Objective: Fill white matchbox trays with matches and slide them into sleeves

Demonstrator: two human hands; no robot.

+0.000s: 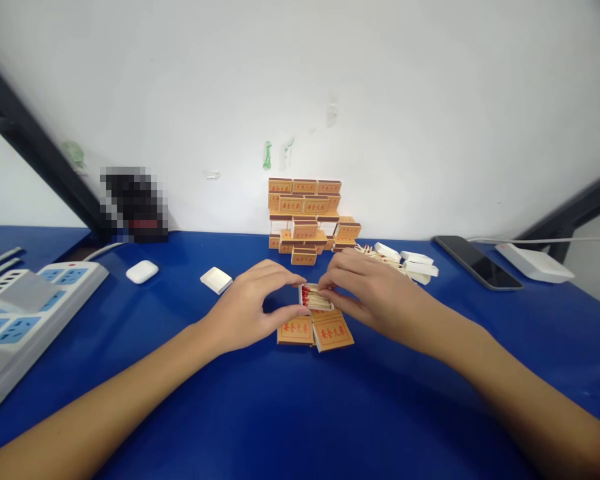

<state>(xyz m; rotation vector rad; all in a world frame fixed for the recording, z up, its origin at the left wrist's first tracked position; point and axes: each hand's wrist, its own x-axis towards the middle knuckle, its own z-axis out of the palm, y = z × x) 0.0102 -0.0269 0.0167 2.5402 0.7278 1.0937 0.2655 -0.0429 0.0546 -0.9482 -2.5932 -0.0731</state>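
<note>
A small white matchbox tray [304, 299], filled with red-tipped matches [317, 298], is between my two hands over the blue table. My left hand [260, 300] has thumb and index finger closed on the tray's left end. At the right end, the bent fingers of my right hand [363, 283] close on the tray and overlap the match ends; their exact contact is partly hidden. Just below lie orange matchboxes [296, 331] with red lettering, flat and partly overlapping. Behind my hands, a stack of matchboxes [304, 205] stands in tiers against the wall.
Loose matches [380, 255] and several white trays [420, 269] lie behind my right hand. Another white tray [216, 280] and a white earbud case [142, 271] are on the left. A power strip [55, 313] edges the left; a phone [477, 262] and white box [534, 262] sit right.
</note>
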